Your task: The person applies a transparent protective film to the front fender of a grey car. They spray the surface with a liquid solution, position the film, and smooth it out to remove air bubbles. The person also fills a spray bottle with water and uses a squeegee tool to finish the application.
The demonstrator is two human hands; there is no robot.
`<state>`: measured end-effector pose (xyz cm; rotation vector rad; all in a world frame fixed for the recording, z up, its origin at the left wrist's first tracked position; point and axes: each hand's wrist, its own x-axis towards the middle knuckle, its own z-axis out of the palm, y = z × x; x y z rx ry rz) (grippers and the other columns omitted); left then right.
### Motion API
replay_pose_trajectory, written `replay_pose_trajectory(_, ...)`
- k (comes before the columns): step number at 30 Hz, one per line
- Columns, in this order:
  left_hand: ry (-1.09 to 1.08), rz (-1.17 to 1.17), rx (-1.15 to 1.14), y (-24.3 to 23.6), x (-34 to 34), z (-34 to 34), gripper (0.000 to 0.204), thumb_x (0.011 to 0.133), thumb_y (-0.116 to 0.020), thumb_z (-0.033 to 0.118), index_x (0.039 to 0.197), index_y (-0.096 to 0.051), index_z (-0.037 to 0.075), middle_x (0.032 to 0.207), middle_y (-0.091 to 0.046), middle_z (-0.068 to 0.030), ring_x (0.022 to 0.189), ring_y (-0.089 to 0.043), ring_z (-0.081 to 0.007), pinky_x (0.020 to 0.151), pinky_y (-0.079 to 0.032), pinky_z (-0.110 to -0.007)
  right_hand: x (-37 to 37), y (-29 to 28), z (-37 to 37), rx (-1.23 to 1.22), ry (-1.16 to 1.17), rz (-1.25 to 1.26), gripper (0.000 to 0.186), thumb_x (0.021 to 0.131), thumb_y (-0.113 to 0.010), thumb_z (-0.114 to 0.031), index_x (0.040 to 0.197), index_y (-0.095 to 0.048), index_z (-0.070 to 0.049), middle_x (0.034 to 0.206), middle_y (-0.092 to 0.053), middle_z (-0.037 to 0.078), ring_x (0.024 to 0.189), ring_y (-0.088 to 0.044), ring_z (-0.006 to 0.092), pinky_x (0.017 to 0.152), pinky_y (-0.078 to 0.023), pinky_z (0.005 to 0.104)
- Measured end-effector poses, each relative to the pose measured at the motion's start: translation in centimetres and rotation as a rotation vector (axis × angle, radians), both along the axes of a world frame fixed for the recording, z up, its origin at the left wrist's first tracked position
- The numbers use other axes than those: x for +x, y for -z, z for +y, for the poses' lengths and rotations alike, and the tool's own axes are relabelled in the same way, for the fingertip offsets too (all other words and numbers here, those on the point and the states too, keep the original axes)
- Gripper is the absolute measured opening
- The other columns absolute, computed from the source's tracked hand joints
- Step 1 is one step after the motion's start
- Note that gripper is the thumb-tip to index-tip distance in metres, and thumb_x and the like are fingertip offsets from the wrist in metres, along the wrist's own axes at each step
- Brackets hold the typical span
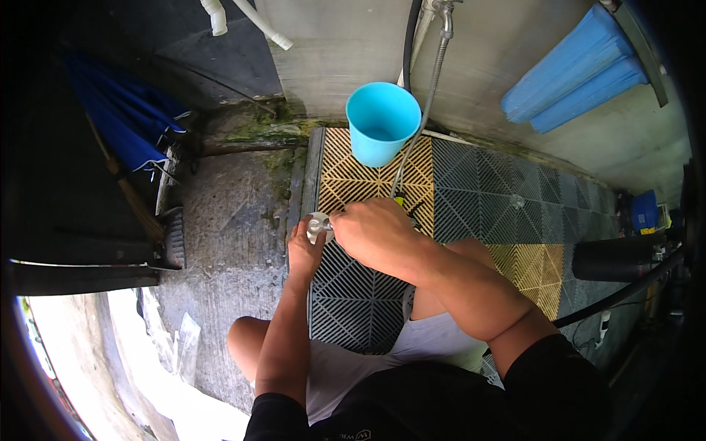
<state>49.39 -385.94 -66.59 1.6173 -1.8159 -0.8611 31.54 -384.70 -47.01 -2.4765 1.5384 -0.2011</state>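
Observation:
A small, round, whitish piece [316,227] with a raised middle sits between my hands, above the edge of the slatted floor tiles. My left hand [303,248] holds it from the left and near side, its fingers and thumb wrapped round the rim. Pressed up to the right side of the piece is my right hand [379,231], closed with the knuckles up. A small shiny bit shows at its fingertips, but what it grips is mostly hidden. Just beyond the right hand, a small yellow-and-black thing [399,198] shows in part.
A light-blue bucket [382,151] stands on the tan tiles against the wall. Beside it hangs a metal hose [434,81] from a tap. Blue filter housings [573,70] are mounted at upper right. A folded blue umbrella [121,110] and a broom [136,206] lean at left.

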Motion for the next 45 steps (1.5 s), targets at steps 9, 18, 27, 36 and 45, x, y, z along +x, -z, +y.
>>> replay_pose_trajectory(9,0.020,0.005,-0.053,0.4,0.2,-0.2,0.044,0.084,-0.071,0.016,0.124,-0.056,0.005,0.107,-0.064,-0.0219,0.099,-0.062,-0.0404,0.085,-0.051,-0.046,0.1,-0.7,0.1,0.018,0.001,-0.009,0.013,0.078,-0.060,-0.010,0.080,-0.069,-0.001,0.070,-0.068,0.015,0.066,-0.070,0.0288,0.058,-0.055,0.0398)
replay_pose_trajectory(18,0.019,0.041,-0.058,0.8,0.0,-0.3,0.046,0.083,-0.072,0.016,0.124,-0.055,0.006,0.109,-0.064,-0.0219,0.100,-0.062,-0.0408,0.086,-0.051,-0.046,-0.2,0.2,0.3,0.002,0.007,-0.008,0.013,0.082,-0.059,-0.013,0.085,-0.066,-0.002,0.067,-0.065,0.013,0.060,-0.067,0.0300,0.053,-0.053,0.0415)
replay_pose_trajectory(27,0.018,0.057,0.021,0.5,-0.2,-0.8,0.050,0.085,-0.069,0.023,0.127,-0.052,0.002,0.112,-0.061,-0.0248,0.103,-0.060,-0.0437,0.091,-0.049,-0.048,-0.4,-0.2,0.0,0.006,0.026,0.024,0.017,0.090,-0.057,-0.018,0.082,-0.064,-0.004,0.067,-0.063,0.012,0.061,-0.065,0.0304,0.056,-0.053,0.0428)
replay_pose_trajectory(36,0.121,0.062,-0.338,-3.3,-1.4,-1.1,0.022,0.077,-0.062,0.008,0.095,-0.055,0.000,0.095,-0.054,-0.0177,0.098,-0.057,-0.0376,0.084,-0.049,-0.043,0.3,-4.0,1.8,-0.049,0.046,-0.107,0.014,0.085,-0.063,-0.010,0.095,-0.068,-0.002,0.082,-0.066,0.017,0.072,-0.063,0.0378,0.064,-0.049,0.0461)
replay_pose_trajectory(45,-0.167,0.492,-0.013,-3.2,-1.4,-4.1,0.035,0.097,-0.054,0.029,0.091,-0.061,-0.004,0.079,-0.063,-0.0259,0.077,-0.063,-0.0409,0.075,-0.048,-0.047,2.1,-4.1,1.3,0.090,0.054,-0.009,0.018,0.087,-0.061,-0.010,0.101,-0.068,0.000,0.089,-0.066,0.021,0.081,-0.063,0.0392,0.071,-0.049,0.0470)
